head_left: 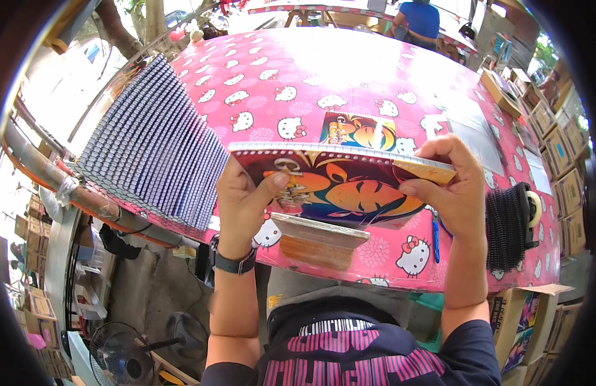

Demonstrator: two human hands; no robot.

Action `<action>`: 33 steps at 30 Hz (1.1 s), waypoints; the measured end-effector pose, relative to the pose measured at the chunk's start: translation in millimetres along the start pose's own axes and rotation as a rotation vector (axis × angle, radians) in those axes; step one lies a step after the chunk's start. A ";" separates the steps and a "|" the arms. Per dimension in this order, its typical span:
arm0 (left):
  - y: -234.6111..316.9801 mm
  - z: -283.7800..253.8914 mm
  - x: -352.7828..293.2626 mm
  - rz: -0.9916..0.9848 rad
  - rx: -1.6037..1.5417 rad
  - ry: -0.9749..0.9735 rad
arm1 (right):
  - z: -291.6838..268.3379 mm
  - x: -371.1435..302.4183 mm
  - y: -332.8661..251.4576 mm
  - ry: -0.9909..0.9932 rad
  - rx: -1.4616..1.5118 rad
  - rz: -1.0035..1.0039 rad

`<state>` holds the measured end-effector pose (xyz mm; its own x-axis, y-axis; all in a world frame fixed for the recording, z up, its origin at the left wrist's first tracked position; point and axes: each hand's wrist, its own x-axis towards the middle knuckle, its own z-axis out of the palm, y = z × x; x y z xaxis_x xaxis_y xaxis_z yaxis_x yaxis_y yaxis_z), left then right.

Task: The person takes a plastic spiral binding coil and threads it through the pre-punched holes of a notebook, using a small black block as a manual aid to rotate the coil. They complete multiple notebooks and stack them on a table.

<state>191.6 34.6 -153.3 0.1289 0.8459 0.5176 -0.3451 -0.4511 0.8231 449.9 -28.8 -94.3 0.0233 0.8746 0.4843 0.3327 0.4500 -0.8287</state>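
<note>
Both my hands hold a notebook (pixel 349 186) up over the pink table, its dark red cover with a drawn orange face tilted toward me. A row of punched holes runs along its upper edge, with white page edges behind. My left hand (pixel 243 202) grips the left end, thumb pressed on the cover. At the right end, my right hand (pixel 452 183) pinches the corner between thumb and fingers, bending part of the cover to show a yellowish area. Just beyond lies another cover with similar art (pixel 349 128). Below the notebook, a wooden block (pixel 317 248) rests near the table edge.
A tall stack of coil-bound notebooks (pixel 156 138) stands on the left. To the right are a blue pen-like tool (pixel 435 238), a bundle of black coils (pixel 504 228) and a tape roll (pixel 534 209). Cardboard boxes (pixel 558 151) line the right side; a fan (pixel 121 354) stands lower left.
</note>
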 end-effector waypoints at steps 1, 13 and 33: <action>2.1 -1.5 -4.5 -0.014 -0.012 -0.007 | 0.7 -10.0 9.5 -0.039 -0.010 0.025; -2.9 -21.0 -6.1 -0.078 0.176 -0.153 | 22.9 -84.0 85.2 -0.172 -0.302 -0.028; -47.0 -22.7 -45.5 -0.168 0.197 0.431 | -170.2 -97.0 193.1 0.501 -0.888 0.657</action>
<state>180.8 23.7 -220.8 -0.2422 0.9333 0.2652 -0.1654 -0.3090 0.9366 672.3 -57.5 -253.5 0.7274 0.6343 0.2617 0.6464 -0.5055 -0.5715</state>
